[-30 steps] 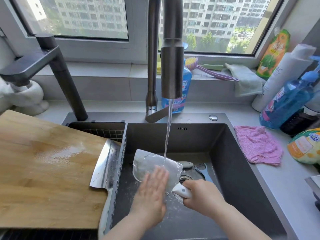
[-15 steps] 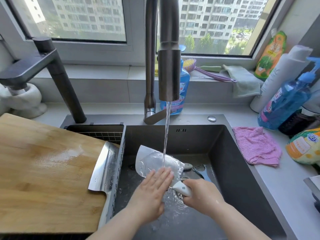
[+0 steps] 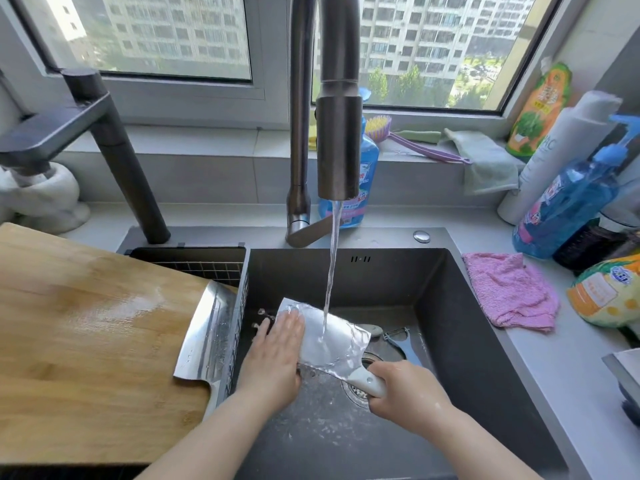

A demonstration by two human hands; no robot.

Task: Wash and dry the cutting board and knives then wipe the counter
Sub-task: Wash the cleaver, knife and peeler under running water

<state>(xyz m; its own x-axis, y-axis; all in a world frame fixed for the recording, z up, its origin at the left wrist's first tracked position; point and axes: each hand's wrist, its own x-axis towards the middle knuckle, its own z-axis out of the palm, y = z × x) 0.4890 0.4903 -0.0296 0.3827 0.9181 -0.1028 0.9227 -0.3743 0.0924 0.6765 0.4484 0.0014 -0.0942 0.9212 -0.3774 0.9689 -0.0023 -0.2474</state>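
Right hand (image 3: 405, 389) grips cleaver (image 3: 332, 337) handle; left hand (image 3: 277, 351) flat on blade (under running water).

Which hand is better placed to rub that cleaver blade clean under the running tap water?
The left hand: it lies flat and open on the cleaver blade, right beside the water stream. The right hand is busy gripping the white handle, so it is not free.
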